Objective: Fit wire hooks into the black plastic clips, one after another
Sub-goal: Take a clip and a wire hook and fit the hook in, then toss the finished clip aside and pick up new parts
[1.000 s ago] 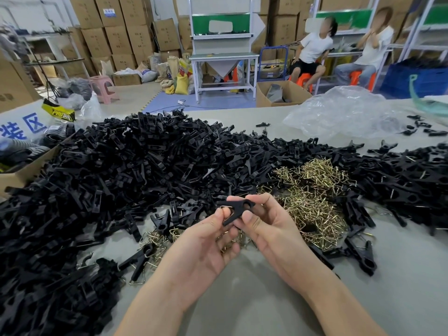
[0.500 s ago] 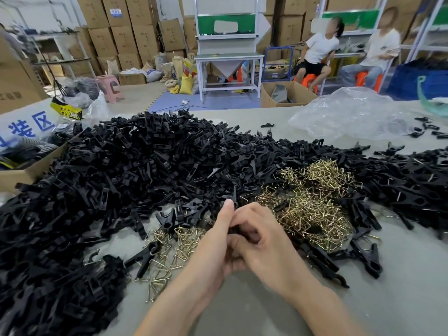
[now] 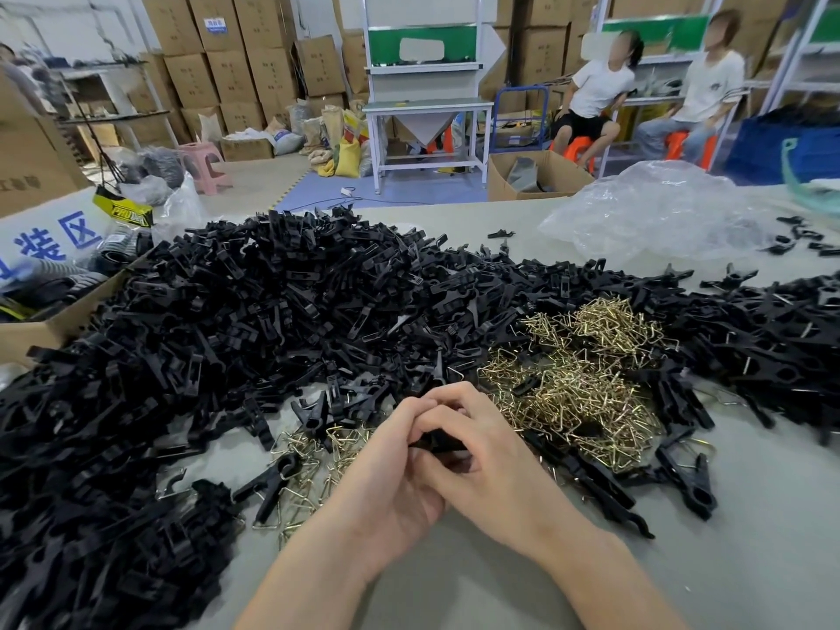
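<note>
Left hand [image 3: 390, 476], right hand [image 3: 496, 463], black clip [image 3: 437, 441] gripped between them

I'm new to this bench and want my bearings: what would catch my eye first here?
A huge heap of black plastic clips sprawls across the left and middle. Right of centre lies a glinting pile of wire hooks. Nearest, the left hand and right hand hold one clip together.

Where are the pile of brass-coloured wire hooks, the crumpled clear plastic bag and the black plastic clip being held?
Pile of brass-coloured wire hooks [image 3: 577, 393]: head view, heap's middle.
Crumpled clear plastic bag [image 3: 654, 211]: head view, its centre.
Black plastic clip [image 3: 438, 443]: head view, exposed middle part.
</note>
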A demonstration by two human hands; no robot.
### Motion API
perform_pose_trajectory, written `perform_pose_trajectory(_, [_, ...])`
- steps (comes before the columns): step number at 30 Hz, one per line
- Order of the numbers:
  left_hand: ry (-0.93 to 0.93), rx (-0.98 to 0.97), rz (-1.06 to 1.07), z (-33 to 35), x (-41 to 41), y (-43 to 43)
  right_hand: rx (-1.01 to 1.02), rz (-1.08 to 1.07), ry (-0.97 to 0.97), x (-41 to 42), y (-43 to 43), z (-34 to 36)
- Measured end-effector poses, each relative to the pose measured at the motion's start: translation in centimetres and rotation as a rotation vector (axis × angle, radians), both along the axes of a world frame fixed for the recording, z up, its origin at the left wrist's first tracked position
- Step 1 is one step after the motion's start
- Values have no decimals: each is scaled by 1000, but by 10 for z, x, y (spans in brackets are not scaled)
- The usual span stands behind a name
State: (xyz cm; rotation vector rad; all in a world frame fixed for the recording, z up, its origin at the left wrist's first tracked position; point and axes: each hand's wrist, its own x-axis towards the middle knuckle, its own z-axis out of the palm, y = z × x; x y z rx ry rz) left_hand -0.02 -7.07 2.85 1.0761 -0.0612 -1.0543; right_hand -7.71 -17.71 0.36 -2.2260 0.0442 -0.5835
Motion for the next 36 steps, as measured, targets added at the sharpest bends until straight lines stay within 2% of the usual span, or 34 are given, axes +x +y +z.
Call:
perform_pose_trajectory(8, [-73,-13,61,-3,-3,-6,-56,-17,8,1,0,0])
perform_pose_trajectory(15, [-80,-19,72,-3,-4,-6,-42,-6,7,2,0,-1])
perform_pose_trajectory(20, [-64,-46,44,1,-3,-2,-110,-15,-18,1,0,-3])
perform_pose_trajectory(24, [-52,-82,39,0,-1,-2,-249,-103,-109,0,-2,-5])
perform_pose_trajectory(28, [-123,-114,-43,-3,-4,-2,-327,-181,-239,-7,-6,1])
perform_pose_trajectory(30, [-180,-76,-42,-3,-6,-5,-243,-252,-258,-13,-6,7])
perform_pose_trajectory(32, [-233,-3,-4,-3,-8,-10,-13,-330,-252,-19,-9,13])
perform_pose_trajectory(34, [-241,49,50,-3,-7,-11,336,-389,-304,-23,-22,24])
perform_pose_trajectory(36, [-214,52,79,-4,-5,-11,803,-455,-450,-26,-51,45])
